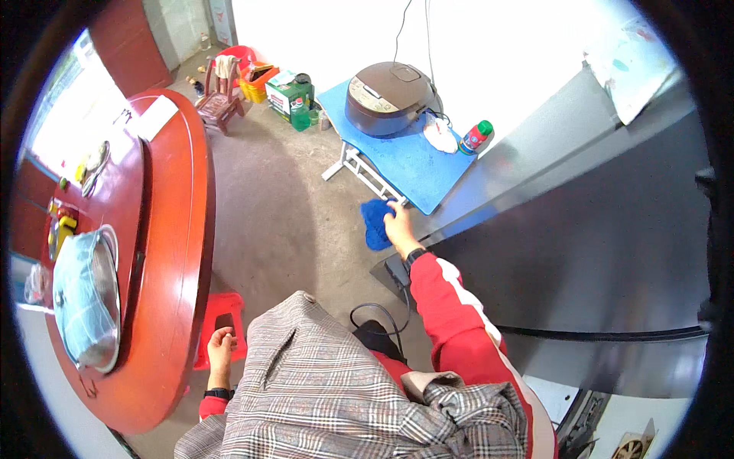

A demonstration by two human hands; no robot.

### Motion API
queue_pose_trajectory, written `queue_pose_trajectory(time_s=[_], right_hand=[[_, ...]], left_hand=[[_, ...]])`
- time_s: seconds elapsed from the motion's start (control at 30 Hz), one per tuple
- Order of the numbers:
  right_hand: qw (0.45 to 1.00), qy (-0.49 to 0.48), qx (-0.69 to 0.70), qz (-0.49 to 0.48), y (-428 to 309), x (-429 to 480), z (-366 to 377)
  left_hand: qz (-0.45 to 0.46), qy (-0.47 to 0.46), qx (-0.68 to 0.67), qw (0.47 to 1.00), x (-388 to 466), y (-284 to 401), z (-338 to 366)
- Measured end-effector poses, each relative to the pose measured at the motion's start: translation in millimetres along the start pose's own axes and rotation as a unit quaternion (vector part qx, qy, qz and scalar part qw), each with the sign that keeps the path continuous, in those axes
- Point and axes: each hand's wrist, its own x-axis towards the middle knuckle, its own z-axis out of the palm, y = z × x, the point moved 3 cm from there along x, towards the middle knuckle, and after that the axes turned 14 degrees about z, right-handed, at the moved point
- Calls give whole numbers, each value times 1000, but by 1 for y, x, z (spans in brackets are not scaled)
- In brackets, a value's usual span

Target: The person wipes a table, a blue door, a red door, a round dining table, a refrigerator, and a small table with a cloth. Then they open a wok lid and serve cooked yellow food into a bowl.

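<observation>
A blue cloth (376,226) hangs from my right hand (400,225), which is stretched forward, its fingers closed on the cloth's edge. Just beyond it stands a small folding table with a blue top (395,163) and white legs. That table carries a brown rice cooker (385,97), a white crumpled item (440,136) and a red bottle with a green cap (476,137). My left hand (221,346) hangs low beside a red plastic stool (221,310), fingers loosely curled and seemingly holding nothing.
To the left is a round red wooden table (172,241) bearing a pot under a blue cover (83,295). A dark refrigerator (573,241) flanks my right arm. A power cable (367,305) loops near the floor. A small wooden chair (221,103) and a green box (287,97) stand farther off.
</observation>
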Motion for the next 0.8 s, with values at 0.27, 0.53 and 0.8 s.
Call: queue_pose_trajectory(time_s=[0.27, 0.53, 0.8], right_hand=[[947, 295, 58, 109, 1, 105, -32], [900, 177, -8, 398, 99, 175, -1], [843, 142, -162, 493, 77, 230, 14]], left_hand=[[12, -2, -23, 1000, 50, 2, -16], [-20, 2, 6, 1000, 101, 14, -23], [-40, -36, 81, 995, 185, 82, 67]])
